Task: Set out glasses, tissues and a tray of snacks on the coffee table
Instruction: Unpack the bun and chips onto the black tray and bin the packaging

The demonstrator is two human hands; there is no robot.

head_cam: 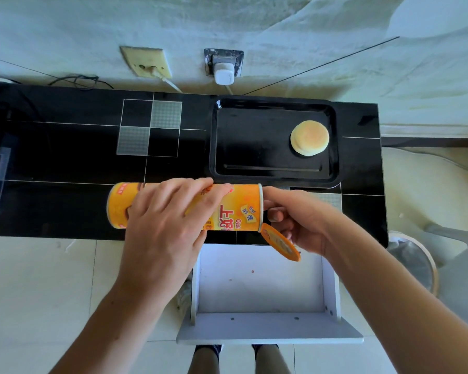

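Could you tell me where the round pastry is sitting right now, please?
In the head view, the round pastry lies inside the black tray, near its right edge, on the black table beyond the orange snack can.

Legible markings: found only on the orange snack canister (235, 209).
The canister is held on its side, so its print is seen turned and partly covered by the left hand (165, 225). Large red Chinese characters are noted, of which "上好" can be made out, with "Oish" in small Latin letters beside them. A pale label patch near the open end is printed with "脆" and a small word resembling "Tost"; this reading is uncertain. No other text can be read.
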